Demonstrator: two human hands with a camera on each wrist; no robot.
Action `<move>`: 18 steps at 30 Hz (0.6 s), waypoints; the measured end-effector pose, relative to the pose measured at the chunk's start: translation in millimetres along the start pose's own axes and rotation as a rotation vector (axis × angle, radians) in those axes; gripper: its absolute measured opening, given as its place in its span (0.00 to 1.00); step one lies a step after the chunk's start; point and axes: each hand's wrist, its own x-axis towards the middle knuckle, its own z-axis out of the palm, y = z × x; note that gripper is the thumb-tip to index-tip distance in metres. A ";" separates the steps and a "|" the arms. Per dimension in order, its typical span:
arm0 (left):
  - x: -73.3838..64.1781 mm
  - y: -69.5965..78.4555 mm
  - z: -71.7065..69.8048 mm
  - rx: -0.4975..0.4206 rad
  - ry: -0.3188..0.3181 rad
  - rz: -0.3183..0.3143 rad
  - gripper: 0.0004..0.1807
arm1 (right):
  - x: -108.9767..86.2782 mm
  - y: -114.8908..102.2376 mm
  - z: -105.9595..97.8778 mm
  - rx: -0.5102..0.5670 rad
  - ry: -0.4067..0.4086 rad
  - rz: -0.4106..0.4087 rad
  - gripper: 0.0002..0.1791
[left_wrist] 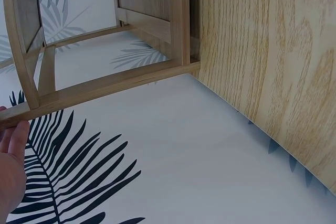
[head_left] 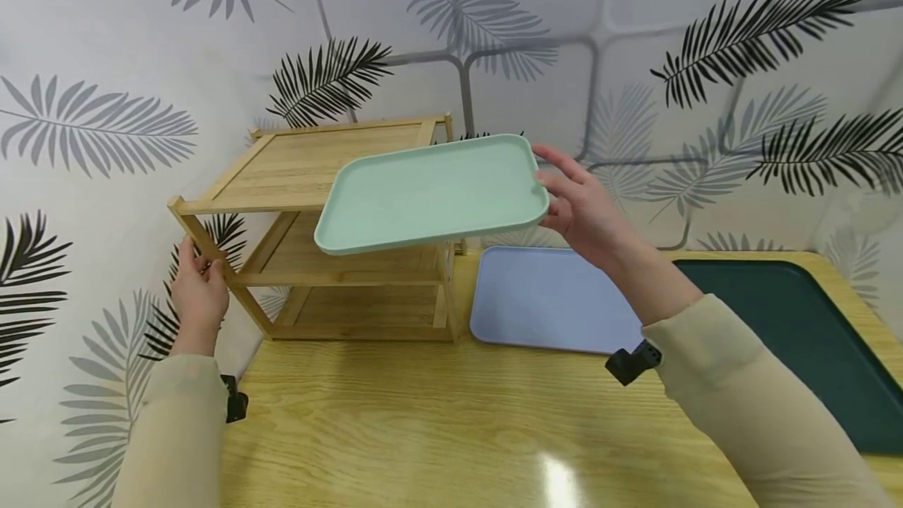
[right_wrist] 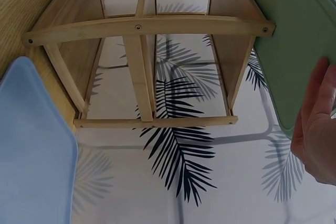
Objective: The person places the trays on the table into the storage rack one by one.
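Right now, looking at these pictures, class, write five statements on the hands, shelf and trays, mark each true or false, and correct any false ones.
1. The right hand holds the mint-green tray. True.
2. The left hand grips the wooden shelf. True.
3. The wooden shelf has five boards. False: it has three.
4. In the head view, the blue tray lies on the table, between the wooden shelf and the dark green tray. True.
5. The dark green tray rests on the wooden shelf. False: it lies on the table.
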 end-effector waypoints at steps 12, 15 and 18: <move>-0.1 -1.2 -0.1 -0.010 -0.003 0.010 0.29 | 9.3 -0.4 5.9 0.019 0.042 -0.004 0.30; -0.5 -0.4 -0.3 -0.005 -0.011 0.003 0.29 | 15.4 1.6 11.7 -0.017 0.066 0.002 0.30; -0.6 -0.5 0.1 -0.002 -0.023 -0.005 0.28 | 22.4 5.2 16.8 -0.029 0.088 0.017 0.30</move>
